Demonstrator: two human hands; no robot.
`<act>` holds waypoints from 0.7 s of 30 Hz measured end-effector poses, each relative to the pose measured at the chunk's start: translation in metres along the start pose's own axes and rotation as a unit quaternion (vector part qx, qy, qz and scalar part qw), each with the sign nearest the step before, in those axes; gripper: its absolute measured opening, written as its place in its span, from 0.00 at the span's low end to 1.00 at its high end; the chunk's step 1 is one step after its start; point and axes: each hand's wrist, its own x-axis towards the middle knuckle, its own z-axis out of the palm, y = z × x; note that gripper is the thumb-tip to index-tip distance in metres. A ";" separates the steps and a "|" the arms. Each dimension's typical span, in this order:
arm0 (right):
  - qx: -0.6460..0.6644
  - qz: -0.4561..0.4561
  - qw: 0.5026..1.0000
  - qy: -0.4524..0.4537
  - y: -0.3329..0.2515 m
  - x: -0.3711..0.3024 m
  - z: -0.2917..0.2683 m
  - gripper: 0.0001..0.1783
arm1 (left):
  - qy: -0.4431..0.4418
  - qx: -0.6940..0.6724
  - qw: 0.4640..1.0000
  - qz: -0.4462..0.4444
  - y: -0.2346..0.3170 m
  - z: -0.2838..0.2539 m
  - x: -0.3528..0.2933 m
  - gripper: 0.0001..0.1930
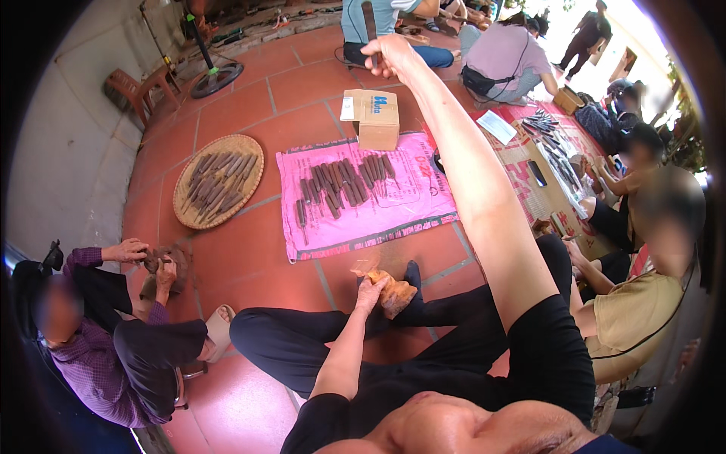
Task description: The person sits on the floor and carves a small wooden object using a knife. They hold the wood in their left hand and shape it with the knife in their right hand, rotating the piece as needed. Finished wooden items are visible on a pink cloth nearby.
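My right hand (392, 54) is raised high at the top of the view, its fingers closed around a dark, flat wooden bar (369, 21) that stands upright. Down between my legs, my left hand (369, 292) is closed on an orange-brown piece of rough-cut wood (399, 296) near the floor. Whether a thin tool is also in the left fingers cannot be made out. Beyond the wood, a pink printed sack (408, 206) lies spread on the tiles. Rows of carving chisels (344, 185) with dark handles rest on it.
A cardboard box (378, 137) stands at the sack's far edge. To its left sits a round woven tray (260, 163) of more chisels. A person in purple (102, 371) works at my left; another in a tan shirt (639, 310) sits close on my right.
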 end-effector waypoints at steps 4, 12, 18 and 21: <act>0.026 -0.034 0.998 -0.050 0.027 -0.047 0.028 0.08 | 0.005 0.000 1.000 0.003 0.001 -0.007 -0.005 0.25; 0.209 0.168 0.963 -0.028 0.207 -0.231 0.037 0.08 | -0.008 0.013 1.000 0.019 0.000 0.003 0.002 0.28; 0.192 0.298 0.932 0.071 0.312 -0.341 0.054 0.04 | -0.021 0.033 0.999 -0.009 0.026 -0.005 -0.016 0.29; 0.188 0.269 0.940 0.095 0.336 -0.363 0.060 0.05 | 0.001 0.040 0.999 0.002 0.039 -0.003 -0.021 0.25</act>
